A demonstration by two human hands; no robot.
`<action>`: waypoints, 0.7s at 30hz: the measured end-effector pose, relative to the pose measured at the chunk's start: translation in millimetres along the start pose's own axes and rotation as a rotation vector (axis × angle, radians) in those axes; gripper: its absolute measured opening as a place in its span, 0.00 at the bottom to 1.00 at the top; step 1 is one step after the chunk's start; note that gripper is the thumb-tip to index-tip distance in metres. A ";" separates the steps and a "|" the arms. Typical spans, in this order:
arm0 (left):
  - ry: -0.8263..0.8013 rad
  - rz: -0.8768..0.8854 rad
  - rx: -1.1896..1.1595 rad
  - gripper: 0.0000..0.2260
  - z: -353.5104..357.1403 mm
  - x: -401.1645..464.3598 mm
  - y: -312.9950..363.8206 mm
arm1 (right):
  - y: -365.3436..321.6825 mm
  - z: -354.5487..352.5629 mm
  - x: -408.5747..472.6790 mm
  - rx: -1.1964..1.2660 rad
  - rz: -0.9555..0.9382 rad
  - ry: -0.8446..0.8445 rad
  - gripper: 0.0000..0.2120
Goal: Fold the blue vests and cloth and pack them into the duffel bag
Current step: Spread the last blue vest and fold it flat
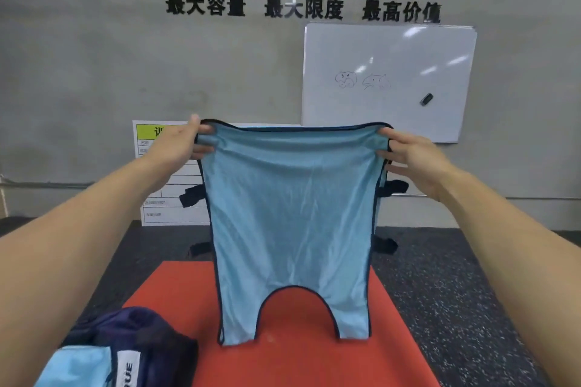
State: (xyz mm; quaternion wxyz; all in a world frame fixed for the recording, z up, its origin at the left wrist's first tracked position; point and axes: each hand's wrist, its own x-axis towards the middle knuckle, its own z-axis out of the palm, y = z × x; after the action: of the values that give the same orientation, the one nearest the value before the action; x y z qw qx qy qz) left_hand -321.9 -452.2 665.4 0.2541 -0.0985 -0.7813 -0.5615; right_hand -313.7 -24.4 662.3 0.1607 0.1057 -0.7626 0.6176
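Observation:
I hold a light blue vest (pixel 292 223) with dark navy trim up in the air, spread flat and hanging upside down, its neck cutout at the bottom. My left hand (pixel 185 141) pinches its top left corner and my right hand (pixel 412 157) pinches its top right corner. Dark side straps stick out from both edges. At the lower left lies the dark navy duffel bag (pixel 147 339), with another light blue piece (pixel 78 367) lying in or on it.
A red mat (pixel 314 364) lies on the dark speckled floor (pixel 456 292) under the vest. Against the grey wall lean a whiteboard (pixel 390 82) and a printed sign (pixel 166 195).

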 end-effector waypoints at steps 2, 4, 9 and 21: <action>0.005 0.022 -0.016 0.22 1.1 9.5 -0.7 | -0.6 -1.7 6.6 0.013 -0.030 0.006 0.19; 0.011 0.030 -0.032 0.21 4.7 10.3 -2.3 | 3.0 -4.4 6.8 0.019 -0.036 0.000 0.19; -0.040 -0.008 -0.023 0.22 15.2 -23.7 -24.7 | 32.1 -10.7 -19.5 -0.014 0.003 -0.036 0.18; -0.116 -0.200 -0.053 0.24 7.6 -198.1 -59.4 | 92.0 -26.4 -175.6 0.040 0.183 -0.196 0.17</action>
State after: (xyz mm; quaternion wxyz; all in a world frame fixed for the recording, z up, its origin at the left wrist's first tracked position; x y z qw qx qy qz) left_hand -181.5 -439.9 513.9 0.1486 -0.0591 -0.7856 -0.5977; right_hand -181.2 14.5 517.6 0.0264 0.0987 -0.7687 0.6314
